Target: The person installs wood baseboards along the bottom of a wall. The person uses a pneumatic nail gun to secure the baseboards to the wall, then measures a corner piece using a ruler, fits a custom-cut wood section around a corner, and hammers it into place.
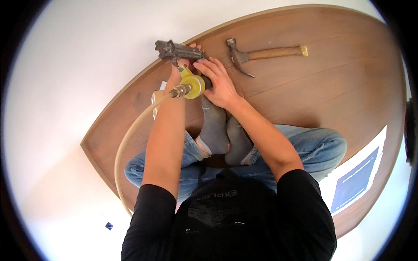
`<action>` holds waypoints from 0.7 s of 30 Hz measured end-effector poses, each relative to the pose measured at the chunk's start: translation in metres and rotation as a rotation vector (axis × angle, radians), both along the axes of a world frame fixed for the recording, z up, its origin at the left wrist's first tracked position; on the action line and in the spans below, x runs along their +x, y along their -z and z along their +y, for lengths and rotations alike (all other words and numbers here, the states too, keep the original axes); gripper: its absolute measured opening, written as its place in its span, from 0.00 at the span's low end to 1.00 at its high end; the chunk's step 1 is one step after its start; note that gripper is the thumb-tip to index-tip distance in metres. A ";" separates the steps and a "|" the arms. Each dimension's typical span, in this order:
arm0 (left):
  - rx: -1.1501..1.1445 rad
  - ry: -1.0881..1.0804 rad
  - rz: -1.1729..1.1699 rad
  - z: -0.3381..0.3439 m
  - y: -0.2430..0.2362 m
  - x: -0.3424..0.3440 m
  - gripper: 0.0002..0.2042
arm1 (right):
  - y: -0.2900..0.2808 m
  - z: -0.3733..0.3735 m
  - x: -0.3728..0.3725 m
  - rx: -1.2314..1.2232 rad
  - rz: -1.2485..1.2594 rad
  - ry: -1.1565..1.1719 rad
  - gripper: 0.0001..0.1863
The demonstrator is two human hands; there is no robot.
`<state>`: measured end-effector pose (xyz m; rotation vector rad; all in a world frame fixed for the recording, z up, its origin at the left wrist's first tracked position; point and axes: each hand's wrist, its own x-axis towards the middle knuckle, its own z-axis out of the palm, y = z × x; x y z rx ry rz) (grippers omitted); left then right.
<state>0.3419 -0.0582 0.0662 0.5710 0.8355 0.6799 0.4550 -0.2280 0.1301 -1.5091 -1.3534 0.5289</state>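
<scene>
Head view. Near the wall, the left hand [183, 62], partly hidden, grasps the nail gun [194, 85] over the wooden floor [278, 82]; the right hand [223, 89] touches it, closure unclear. Apparent step: adjusting it; next calls for steady support.

Air tool [194, 85] left of hammer [272, 53], hammer on floor [300, 93]

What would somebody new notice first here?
Probably the yellow-and-dark tool at the left hand and right hand, its pale hose curving down on the left. Next might come the claw hammer lying on the brown boards, right of the tool, then the white item with a blue panel near the right knee.
</scene>
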 end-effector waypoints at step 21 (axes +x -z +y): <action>0.774 0.138 1.024 -0.154 -0.254 -0.218 0.14 | -0.120 -0.128 -0.092 -0.073 -1.000 -0.582 0.21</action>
